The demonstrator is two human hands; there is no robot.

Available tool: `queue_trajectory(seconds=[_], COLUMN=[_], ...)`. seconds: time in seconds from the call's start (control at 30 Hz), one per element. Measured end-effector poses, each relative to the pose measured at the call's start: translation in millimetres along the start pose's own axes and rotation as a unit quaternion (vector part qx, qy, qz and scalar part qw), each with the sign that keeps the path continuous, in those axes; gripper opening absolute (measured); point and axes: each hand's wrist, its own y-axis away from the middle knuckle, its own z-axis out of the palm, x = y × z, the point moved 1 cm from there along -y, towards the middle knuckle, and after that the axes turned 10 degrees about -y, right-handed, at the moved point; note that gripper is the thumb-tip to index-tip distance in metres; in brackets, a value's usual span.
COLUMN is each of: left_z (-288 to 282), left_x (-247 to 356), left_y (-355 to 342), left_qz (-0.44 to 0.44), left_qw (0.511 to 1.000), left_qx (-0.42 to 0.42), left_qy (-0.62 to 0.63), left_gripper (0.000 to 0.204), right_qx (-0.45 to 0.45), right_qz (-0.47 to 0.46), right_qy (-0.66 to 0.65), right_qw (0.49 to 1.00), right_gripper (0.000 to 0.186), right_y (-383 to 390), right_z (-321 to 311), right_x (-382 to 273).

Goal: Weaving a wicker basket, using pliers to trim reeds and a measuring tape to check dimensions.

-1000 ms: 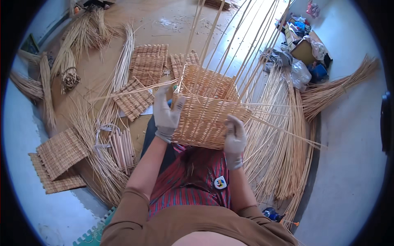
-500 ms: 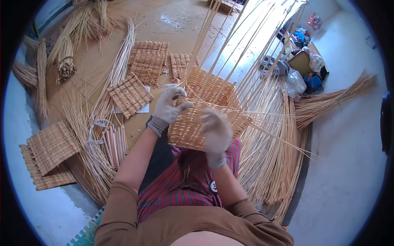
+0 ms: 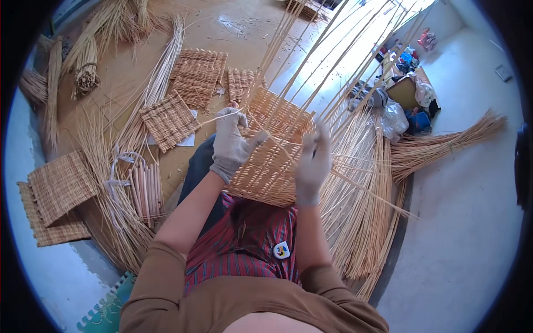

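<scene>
A half-woven wicker basket [image 3: 266, 172] rests on my lap, its long upright strands [image 3: 322, 55] fanning up and away from its rim. My left hand [image 3: 230, 144], in a pale work glove, grips the basket's left near corner, thumb on the woven edge. A thin strand sticks out leftward beside its fingers. At the basket's right side is my gloved right hand [image 3: 313, 169], raised with its fingers upward and smeared by motion; whether they hold a strand is unclear. Several loose strands [image 3: 369, 191] run out to the right past it.
Woven wicker panels [image 3: 169, 121] lie on the floor ahead, with two more panels [image 3: 62, 186] at the left. Bundled canes [image 3: 361, 233] spread along my right, beside another bundle [image 3: 449, 145]. Short peeled sticks [image 3: 145, 191] stand left of my knee. Bags and clutter [image 3: 408, 94] sit by the right wall.
My right hand has moved right, from the basket's front to its right side, and its fingers now point up. The left hand stays at the corner. The view has shifted slightly.
</scene>
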Motion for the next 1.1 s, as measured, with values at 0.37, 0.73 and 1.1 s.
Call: queue_trajectory(seconds=[0.37,0.73,1.1], left_z=[3,-19,-7], left_x=[-19,-29,-4], left_y=[19,11,5], left_qz=[-0.187,-0.008,-0.175], left_qw=[0.828,0.971,0.937], left_qx=[-0.066,-0.101,-0.052], left_qy=[0.525,0.217,0.299], left_gripper=[0.033,0.054,0.028], right_qx=[-0.113,-0.076,-0.019], right_qz=[-0.250,0.059,-0.260], right_qy=[0.105,-0.153,0.058], right_qw=[0.956,0.984,0.964], right_gripper=[0.039,0.016,0.037], right_y=[30,49,-83], right_z=[78,22,73], right_x=[-79,-11,-37])
